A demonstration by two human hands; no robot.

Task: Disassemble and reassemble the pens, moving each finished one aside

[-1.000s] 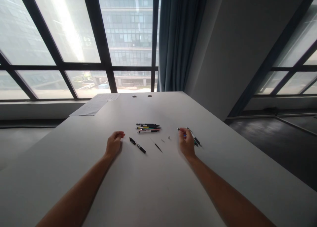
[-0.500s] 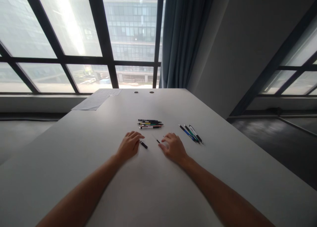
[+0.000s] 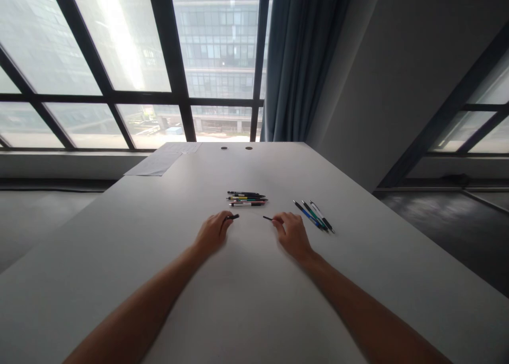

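Now both hands are low on the white desk, close together near its middle. Left hand has its fingers pinched round a short black pen barrel, whose tip pokes out toward three o'clock. Right hand grips a thin black refill between its fingers, the point aimed at nine o'clock, straight at the barrel's end; the two pieces sit near each other but apart. At twelve o'clock from the hands lies a small bundle of pens, side by side. Just at two o'clock from the right hand lie three more pens, angled together. Far off at eleven o'clock, sheets of paper rest near the desk's far edge by the window.
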